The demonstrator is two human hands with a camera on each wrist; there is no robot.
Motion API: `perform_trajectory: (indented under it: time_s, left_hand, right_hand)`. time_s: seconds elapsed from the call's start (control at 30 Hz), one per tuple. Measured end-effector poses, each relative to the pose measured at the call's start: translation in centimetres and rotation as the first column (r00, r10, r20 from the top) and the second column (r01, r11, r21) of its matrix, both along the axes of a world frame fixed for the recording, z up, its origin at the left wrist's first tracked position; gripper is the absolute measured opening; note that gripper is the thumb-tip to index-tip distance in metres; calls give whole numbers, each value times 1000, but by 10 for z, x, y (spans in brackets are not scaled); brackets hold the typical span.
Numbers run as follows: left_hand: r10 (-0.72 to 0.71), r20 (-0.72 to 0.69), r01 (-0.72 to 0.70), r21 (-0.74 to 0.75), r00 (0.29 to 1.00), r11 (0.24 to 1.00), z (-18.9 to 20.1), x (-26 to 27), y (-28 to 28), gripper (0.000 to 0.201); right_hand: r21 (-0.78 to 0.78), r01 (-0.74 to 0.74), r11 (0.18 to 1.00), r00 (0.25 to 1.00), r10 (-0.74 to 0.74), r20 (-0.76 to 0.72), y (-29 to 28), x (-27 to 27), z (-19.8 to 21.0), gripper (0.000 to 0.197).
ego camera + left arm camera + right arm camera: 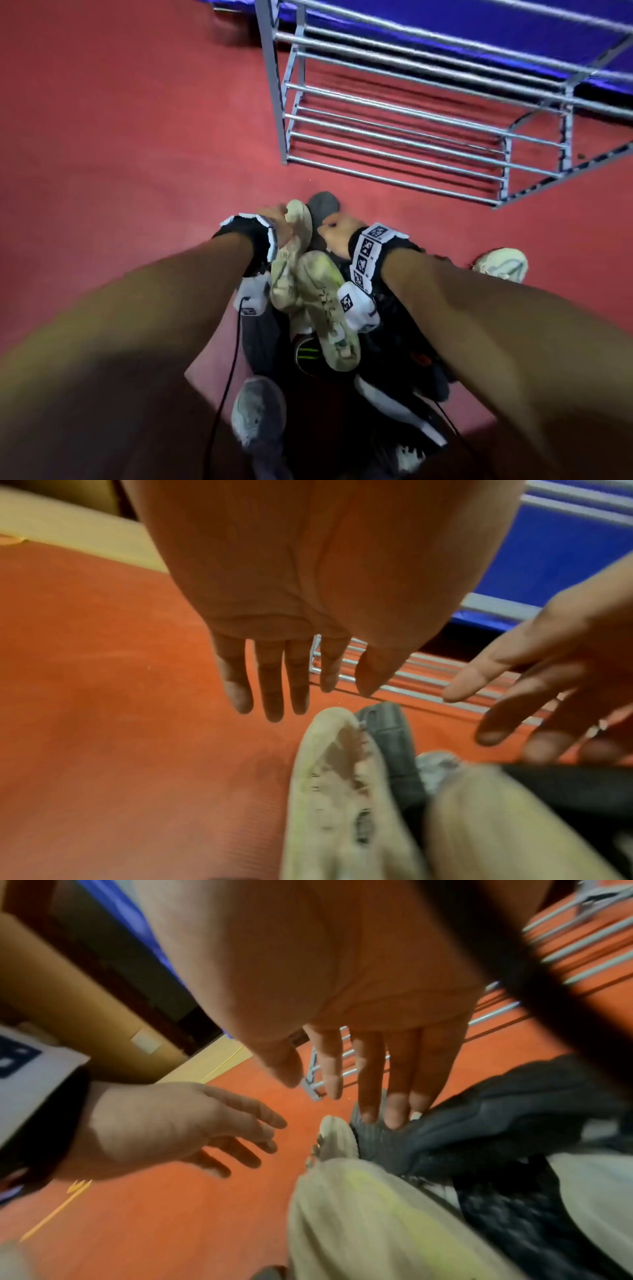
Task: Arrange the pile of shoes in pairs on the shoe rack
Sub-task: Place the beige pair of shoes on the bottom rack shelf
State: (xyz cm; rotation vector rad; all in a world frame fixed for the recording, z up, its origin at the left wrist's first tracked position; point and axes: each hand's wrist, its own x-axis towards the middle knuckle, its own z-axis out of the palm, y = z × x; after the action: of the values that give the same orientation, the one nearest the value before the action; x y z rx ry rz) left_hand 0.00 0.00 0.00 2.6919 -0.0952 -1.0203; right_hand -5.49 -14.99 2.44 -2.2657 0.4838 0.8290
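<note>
A pile of shoes lies on the red floor in front of the metal shoe rack (394,137). On top are two dirty cream sneakers (294,240) (325,301), and a dark grey shoe (322,205) pokes out at the far end. My left hand (274,219) hovers by the toe of the cream sneaker (342,777), fingers (270,696) straight, holding nothing. My right hand (337,233) is also flat and spread. Its fingertips (394,1112) touch the dark grey shoe (445,1137).
Black shoes (394,342) and a grey sneaker (257,407) fill the near part of the pile. One cream sneaker (500,263) lies apart on the right. The rack's bar shelves show no shoes. Blue bedding (445,20) lies behind the rack.
</note>
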Motion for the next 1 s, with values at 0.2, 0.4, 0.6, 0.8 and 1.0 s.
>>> perform_trajectory:
  time_s: [0.2,0.4,0.6,0.8,1.0]
  left_hand:
    - [-44,-12,45,110,999,993,-54,16,13,42]
    - [271,-54,-274,-77,961,959,-92,-13,-1,45]
    - [504,-85,-510,-203,860,836,-111,-35,-10,39]
    - [612,-165,-633,-239,774,736,-97,-30,-9,40]
    - [643,-216,-676,-302,735,672,-80,-15,1,59]
  right_hand:
    - [6,-225,974,974,225,4,-15,5,-32,32]
    - [56,-399,915,917,399,10,-24,2,-55,37]
    - [-90,-516,852,850,523,68,-25,-14,-72,20]
    - [-22,-548,836,819,542,189,-35,-10,-63,10]
    - [-64,-533,844,806,529,265,-53,-1,-46,4]
